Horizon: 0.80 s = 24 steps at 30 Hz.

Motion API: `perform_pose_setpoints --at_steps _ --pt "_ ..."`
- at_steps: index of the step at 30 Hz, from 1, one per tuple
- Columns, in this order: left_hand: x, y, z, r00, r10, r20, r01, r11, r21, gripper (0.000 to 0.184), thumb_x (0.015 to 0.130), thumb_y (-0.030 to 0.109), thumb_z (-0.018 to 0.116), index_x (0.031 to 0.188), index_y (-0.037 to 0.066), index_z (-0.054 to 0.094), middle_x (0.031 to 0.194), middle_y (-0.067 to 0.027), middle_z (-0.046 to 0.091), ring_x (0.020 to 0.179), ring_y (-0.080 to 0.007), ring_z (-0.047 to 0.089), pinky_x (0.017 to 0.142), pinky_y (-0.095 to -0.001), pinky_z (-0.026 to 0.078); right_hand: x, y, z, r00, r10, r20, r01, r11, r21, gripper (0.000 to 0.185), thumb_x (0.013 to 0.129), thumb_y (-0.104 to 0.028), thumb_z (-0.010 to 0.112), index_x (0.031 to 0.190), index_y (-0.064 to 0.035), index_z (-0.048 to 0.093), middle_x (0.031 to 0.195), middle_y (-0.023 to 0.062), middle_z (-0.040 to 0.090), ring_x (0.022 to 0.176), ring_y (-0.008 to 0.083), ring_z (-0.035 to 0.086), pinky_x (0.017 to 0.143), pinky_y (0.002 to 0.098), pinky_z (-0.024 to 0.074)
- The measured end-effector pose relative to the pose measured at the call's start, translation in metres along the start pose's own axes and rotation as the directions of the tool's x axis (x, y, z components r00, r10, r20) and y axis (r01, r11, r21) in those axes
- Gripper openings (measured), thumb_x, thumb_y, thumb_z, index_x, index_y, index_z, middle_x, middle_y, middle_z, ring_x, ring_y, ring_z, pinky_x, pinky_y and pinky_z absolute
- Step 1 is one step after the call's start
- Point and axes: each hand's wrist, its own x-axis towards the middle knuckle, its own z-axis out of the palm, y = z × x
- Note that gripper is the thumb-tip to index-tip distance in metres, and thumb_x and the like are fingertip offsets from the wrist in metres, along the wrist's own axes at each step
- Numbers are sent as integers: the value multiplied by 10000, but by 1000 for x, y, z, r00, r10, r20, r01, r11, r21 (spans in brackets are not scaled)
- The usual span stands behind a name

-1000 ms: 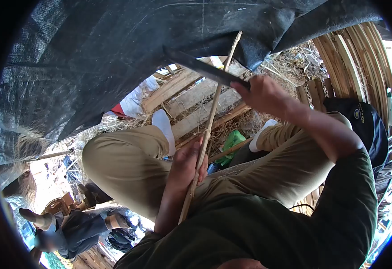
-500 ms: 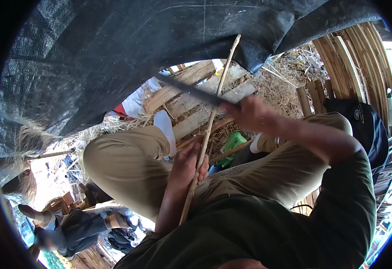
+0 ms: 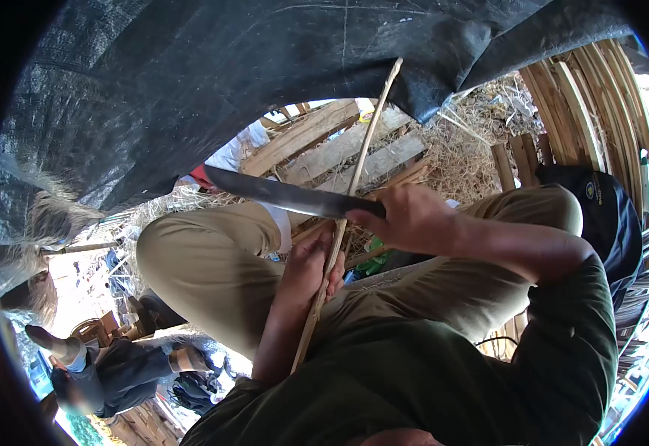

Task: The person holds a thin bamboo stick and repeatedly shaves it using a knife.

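Note:
A long, pale wooden stick (image 3: 365, 146) runs diagonally from near my torso up to the black sheet. My left hand (image 3: 314, 269) is wrapped round its lower part, between my thighs. In my right hand (image 3: 406, 215) is the handle of a machete with a long dark blade (image 3: 280, 195). The blade points left and lies across the stick just above my left hand. The handle itself is mostly hidden by my fingers.
Black plastic sheeting (image 3: 153, 82) hangs across the top. Wooden planks (image 3: 306, 137) and straw (image 3: 462, 160) lie beyond my legs. A black bag (image 3: 599, 212) and stacked boards (image 3: 562, 104) are at the right. Another person (image 3: 127, 372) is at the lower left.
My right hand and the machete have moved down along the stick, from its upper half to close above my left hand. My left hand keeps its hold on the stick.

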Motion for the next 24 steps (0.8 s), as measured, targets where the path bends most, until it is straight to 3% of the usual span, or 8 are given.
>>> perform_pose_setpoints --at_steps 2,4,8,10,13,17,21,24 --pt "-1 6 4 1000 29 -9 -29 999 23 420 1079 298 379 1465 138 424 565 -29 463 398 -105 430 378 -252 388 -3 -1 -3 999 24 -27 -22 995 102 356 994 -246 546 1306 -79 584 574 18 478 497 175 529 393 298 453" --pt "2 6 2 999 41 1 -41 998 43 438 1076 312 382 1479 142 408 572 -32 469 399 -108 430 380 -253 389 -1 30 -7 907 -229 -354 87 923 -374 369 1003 -248 537 1320 -62 572 574 17 481 493 186 528 410 312 478" --pt "4 -1 -4 998 48 41 -48 999 12 452 1075 306 375 1494 137 384 570 -34 471 397 -111 426 377 -258 385 -3 47 4 914 -215 -345 -22 820 -571 375 988 -187 550 1340 -59 557 604 48 498 464 172 489 358 307 400" --pt "4 1 5 1000 10 -23 -10 1000 -12 419 1069 333 388 1430 125 432 545 -23 431 378 -110 398 356 -260 363 -13 2 -5 937 -104 -333 69 991 -114 386 983 -191 558 1341 -47 554 607 63 502 458 183 485 361 311 398" --pt "5 -2 4 999 -33 -26 32 997 -64 320 1069 335 389 1269 115 505 532 -18 417 367 -111 389 340 -262 350 -11 -26 -14 940 -32 -340 79 989 127 380 974 -368 576 1048 1 632 584 118 499 445 279 520 390 385 427" --pt "3 6 16 999 11 -32 -10 1000 16 237 1070 310 381 1032 119 515 528 -17 422 366 -113 400 332 -263 348 -1 -17 -49 992 86 92 -121 846 519 704 925 -623 558 764 56 657 558 162 570 499 345 617 524 451 516" --pt "7 1 17 999 19 -42 -17 999 47 224 1067 302 380 1018 126 509 522 -13 417 357 -113 396 324 -264 348 9 -21 -70 825 288 486 -548 618 563 798 884 -699 556 686 69 647 590 193 624 599 317 688 574 431 535" --pt "11 -2 15 999 0 -34 2 999 51 229 1066 305 373 1013 126 506 519 -12 415 348 -116 388 316 -269 344 11 -18 -75 788 235 569 -605 473 641 828 821 -725 604 777 97 693 710 253 680 762 327 732 691 403 579"
